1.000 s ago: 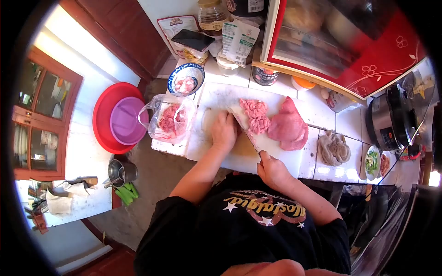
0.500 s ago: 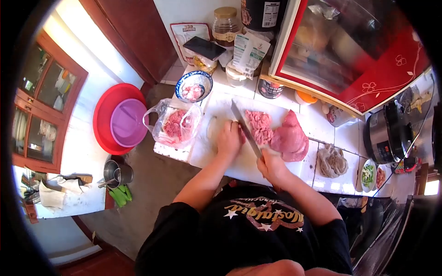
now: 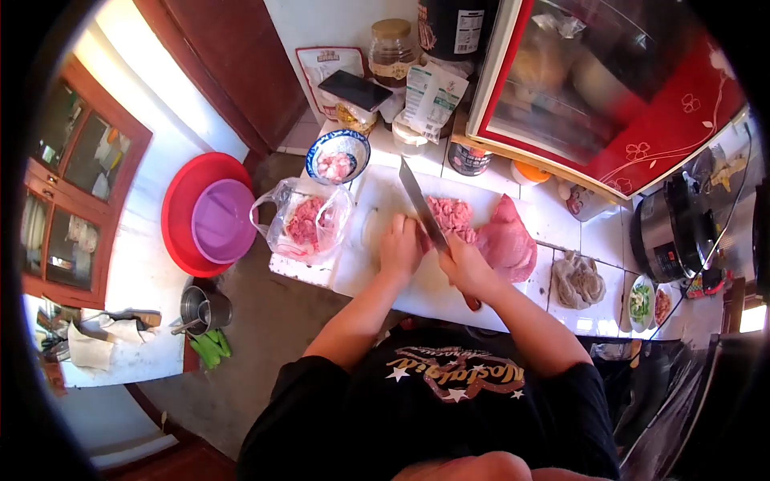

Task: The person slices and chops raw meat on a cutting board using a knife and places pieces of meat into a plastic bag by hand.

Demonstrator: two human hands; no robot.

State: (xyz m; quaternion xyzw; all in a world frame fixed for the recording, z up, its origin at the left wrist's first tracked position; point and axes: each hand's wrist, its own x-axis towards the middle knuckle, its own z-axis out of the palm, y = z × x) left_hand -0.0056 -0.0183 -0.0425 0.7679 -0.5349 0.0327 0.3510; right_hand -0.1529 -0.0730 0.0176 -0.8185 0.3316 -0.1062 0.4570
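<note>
My right hand (image 3: 465, 263) is closed round the handle of a kitchen knife (image 3: 419, 198), its long blade pointing away from me and slightly left. Just left of the blade, my left hand (image 3: 403, 245) rests on the white cutting board (image 3: 370, 272) with fingers curled; a bit of pink meat shows at its right edge, mostly hidden. A pile of cut meat (image 3: 451, 216) lies right of the blade. Beside it is a large pink slab of meat (image 3: 508, 240). Left of the board, a clear plastic bag (image 3: 277, 232) stands open with chopped meat (image 3: 305, 222) inside.
A blue-and-white bowl (image 3: 309, 164) with pale pieces stands behind the bag. Jars and packets, a phone (image 3: 355, 90) and a red-framed cabinet (image 3: 577, 152) line the back. To the right lie a crumpled cloth (image 3: 578, 280) and small dishes; basins (image 3: 178, 216) sit at left.
My right hand and the knife have shifted up and left, the blade tip reaching farther from me. My left hand stays in nearly the same place on the board.
</note>
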